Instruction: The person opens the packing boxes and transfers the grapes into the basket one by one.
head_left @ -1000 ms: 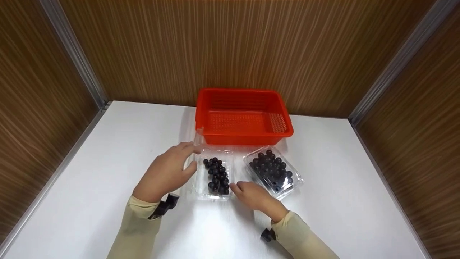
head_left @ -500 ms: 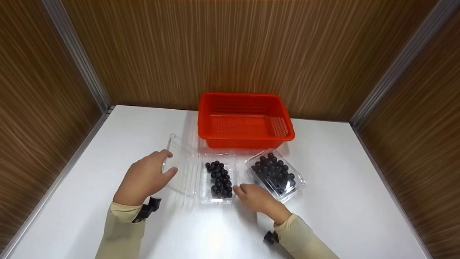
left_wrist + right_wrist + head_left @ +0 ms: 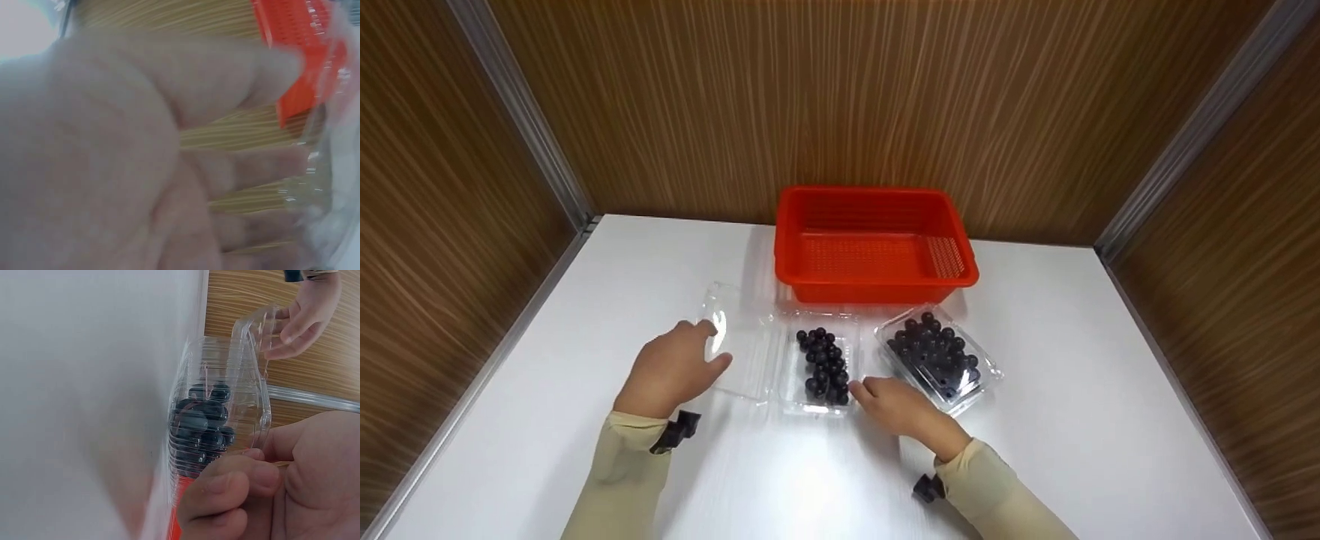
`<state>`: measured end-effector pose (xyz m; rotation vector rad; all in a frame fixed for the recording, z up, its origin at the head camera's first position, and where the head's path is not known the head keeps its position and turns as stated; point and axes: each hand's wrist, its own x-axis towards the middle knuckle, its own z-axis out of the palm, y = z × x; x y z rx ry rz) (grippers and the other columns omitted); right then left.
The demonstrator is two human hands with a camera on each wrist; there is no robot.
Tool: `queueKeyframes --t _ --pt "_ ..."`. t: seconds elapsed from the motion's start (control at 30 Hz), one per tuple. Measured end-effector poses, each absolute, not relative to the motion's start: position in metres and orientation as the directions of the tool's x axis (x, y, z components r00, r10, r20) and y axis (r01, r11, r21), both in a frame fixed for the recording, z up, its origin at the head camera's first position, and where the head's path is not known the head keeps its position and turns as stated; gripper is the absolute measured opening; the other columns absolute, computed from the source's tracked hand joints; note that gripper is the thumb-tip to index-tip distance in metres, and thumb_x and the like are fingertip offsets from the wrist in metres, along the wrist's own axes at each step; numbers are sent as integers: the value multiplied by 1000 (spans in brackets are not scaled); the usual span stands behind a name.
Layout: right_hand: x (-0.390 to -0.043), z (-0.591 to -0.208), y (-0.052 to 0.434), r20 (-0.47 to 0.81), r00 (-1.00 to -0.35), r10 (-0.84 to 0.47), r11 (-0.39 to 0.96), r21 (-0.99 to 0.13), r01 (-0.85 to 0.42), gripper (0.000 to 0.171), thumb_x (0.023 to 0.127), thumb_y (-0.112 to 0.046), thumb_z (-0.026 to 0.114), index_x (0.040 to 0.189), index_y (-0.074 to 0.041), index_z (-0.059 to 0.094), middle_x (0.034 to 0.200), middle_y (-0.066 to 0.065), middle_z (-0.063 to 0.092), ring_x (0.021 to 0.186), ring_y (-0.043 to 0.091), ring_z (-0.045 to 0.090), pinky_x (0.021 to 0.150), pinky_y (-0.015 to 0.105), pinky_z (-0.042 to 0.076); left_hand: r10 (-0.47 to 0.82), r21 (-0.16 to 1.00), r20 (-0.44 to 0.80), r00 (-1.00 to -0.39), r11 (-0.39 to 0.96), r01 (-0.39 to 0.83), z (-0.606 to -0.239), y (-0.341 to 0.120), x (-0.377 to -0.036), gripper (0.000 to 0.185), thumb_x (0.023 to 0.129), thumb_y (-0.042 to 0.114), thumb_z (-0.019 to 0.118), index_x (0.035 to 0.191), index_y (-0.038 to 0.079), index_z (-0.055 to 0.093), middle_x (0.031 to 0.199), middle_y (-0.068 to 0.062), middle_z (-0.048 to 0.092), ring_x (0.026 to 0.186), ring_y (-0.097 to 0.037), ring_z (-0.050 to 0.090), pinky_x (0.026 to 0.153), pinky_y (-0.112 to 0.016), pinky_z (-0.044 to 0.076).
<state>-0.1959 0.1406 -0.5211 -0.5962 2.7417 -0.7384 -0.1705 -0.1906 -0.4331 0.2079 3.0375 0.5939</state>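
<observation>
Clamshell box (image 3: 793, 379): we saw it unfolded on the white tabletop (image 3: 1072, 420), on the near side of the red plastic basket (image 3: 877, 285), its clear lid (image 3: 744, 352) spread to the left.
Black grapes (image 3: 826, 369): we saw them bunched inside the box.
Left hand (image 3: 667, 371): we saw straightened fingers, thumb apart, fingertips at the lid's left edge.
Right hand (image 3: 896, 409): we saw it pinching the box's right rim.
Second clamshell (image 3: 988, 371): closed over more grapes, it lay just to our right.
</observation>
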Motion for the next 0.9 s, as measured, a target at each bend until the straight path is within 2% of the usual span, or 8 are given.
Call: queueKeyframes --t 0.1,0.27,0.43,0.67,0.9 --pt "-194 -520 142 -106 -893 -436 791 -518 -325 41 111 -33 40 86 -10 62 79 7 61 81 32 65 81 53 51 138 373 -7 -990 919 126 -437 -190 -171 46 95 31 70 126 -3 64 109 -24 70 86 -36 68 78 -54 55" --pt "-193 -520 141 -92 -898 -431 794 -510 -329 41 110 -33 42 80 -12 58 72 6 54 75 31 62 76 53 49 128 392 -147 -981 918 61 -442 -196 -171 53 95 35 68 132 -3 62 117 -23 71 100 -37 69 86 -55 54" --pt "-193 -521 138 -94 -898 -430 796 -509 -328 40 110 -33 41 83 -12 61 77 8 60 80 35 66 78 54 51 140 425 -295 -945 905 1 -454 -202 -175 60 93 38 70 137 -1 60 125 -21 69 107 -34 66 91 -56 52" --pt "-191 -526 133 -108 -893 -436 794 -514 -326 40 111 -33 41 84 -12 62 79 7 62 82 35 66 78 53 51 135 424 -359 -923 905 -32 -471 -203 -178 62 91 40 71 136 -2 61 127 -19 68 113 -37 64 96 -57 50" --pt "-192 -526 129 -128 -887 -444 784 -535 -315 42 110 -37 41 89 -10 64 82 7 63 82 31 65 79 52 50 128 393 -385 -914 919 -37 -480 -209 -180 53 91 40 72 124 -1 66 118 -16 70 101 -30 64 90 -54 52"
